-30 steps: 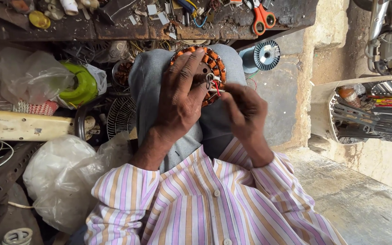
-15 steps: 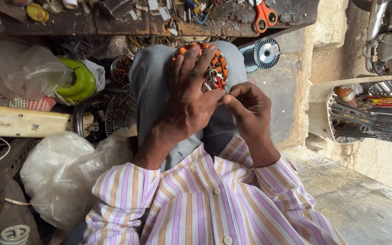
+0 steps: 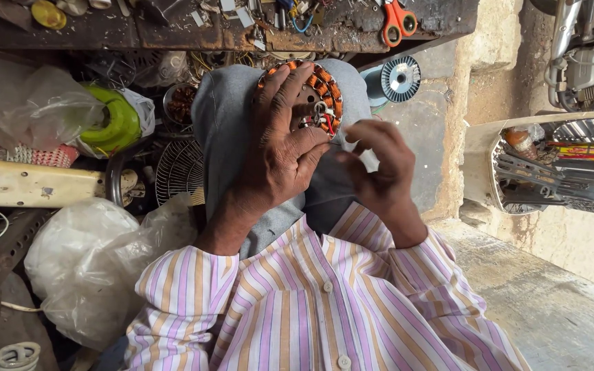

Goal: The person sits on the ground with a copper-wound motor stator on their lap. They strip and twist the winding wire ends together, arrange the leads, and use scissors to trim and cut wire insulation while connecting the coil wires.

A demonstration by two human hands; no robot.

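left hand [image 3: 280, 148] gripped round copper-wound motor stator [image 3: 311, 96] on knee | right hand [image 3: 379, 165] fingers pinched, contents unclear

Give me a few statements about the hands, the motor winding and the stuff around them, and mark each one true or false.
1. The left hand lies over the round copper-wound stator. True.
2. The stator rests on the workbench. False: it sits on the person's knee.
3. The right hand is pinching beside the stator. True.
4. The scissors have blue handles. False: orange.
5. A wire spool lies right of the knee. True.
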